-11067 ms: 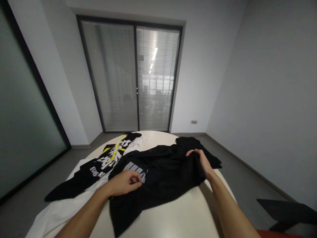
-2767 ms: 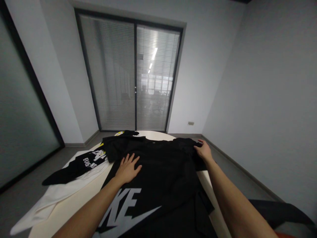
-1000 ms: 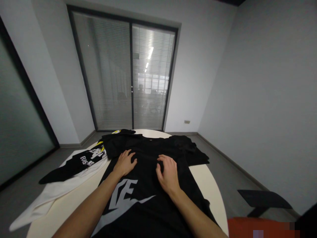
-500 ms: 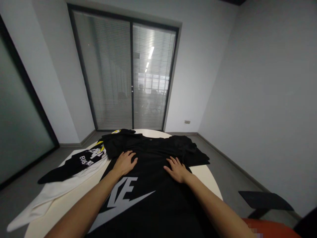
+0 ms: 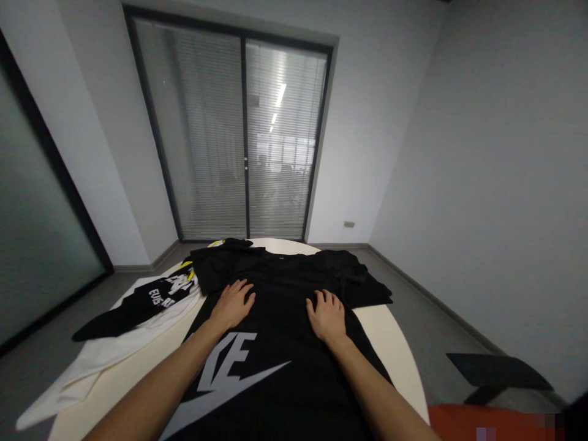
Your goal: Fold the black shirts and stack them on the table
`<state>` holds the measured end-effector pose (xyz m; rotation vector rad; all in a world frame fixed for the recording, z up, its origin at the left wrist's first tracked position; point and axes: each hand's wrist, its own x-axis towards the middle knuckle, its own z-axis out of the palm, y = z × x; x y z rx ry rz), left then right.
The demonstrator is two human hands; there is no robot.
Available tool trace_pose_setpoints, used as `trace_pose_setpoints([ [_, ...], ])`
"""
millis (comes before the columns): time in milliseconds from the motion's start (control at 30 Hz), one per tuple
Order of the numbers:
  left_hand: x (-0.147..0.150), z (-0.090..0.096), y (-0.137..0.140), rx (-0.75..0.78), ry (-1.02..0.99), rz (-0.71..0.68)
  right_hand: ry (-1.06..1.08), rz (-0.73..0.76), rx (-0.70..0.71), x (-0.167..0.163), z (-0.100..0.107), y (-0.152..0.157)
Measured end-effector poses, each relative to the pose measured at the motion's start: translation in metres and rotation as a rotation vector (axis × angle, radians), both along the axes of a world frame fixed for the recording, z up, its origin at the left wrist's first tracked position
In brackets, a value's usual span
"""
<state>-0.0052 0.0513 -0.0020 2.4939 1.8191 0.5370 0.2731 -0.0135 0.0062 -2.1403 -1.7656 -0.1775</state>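
A black T-shirt with grey lettering and a grey swoosh lies spread face up, its collar at the far side. My left hand rests on its left chest area, fingers apart and pointing away from me. On the right chest area lies my right hand, palm down with its fingers spread. Neither hand grips the cloth. My left forearm covers part of the lettering, and the shirt's near end runs out of view at the bottom.
The shirt lies on a round cream table. To the left, a black and white garment with yellow parts hangs over the edge. A dark chair armrest and a red-orange seat stand at the lower right. Glass doors are beyond.
My right hand has turned to point straighter ahead, and its forearm has swung inward. More of the table's right side shows. My left hand has stayed nearly in place.
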Motion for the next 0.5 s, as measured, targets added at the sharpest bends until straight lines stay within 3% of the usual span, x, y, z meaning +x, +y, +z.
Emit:
trace_pose_setpoints([
  [233, 0.004, 0.002, -0.013, -0.111, 0.110, 0.025, -0.037, -0.052, -0.175, -0.010, 0.013, -0.002],
  [400, 0.011, 0.013, -0.017, -0.174, 0.117, 0.070, -0.047, 0.046, -0.100, -0.008, 0.013, -0.004],
  [500, 0.019, 0.020, -0.015, -0.192, 0.102, 0.107, -0.060, 0.068, -0.129, -0.008, 0.014, -0.006],
])
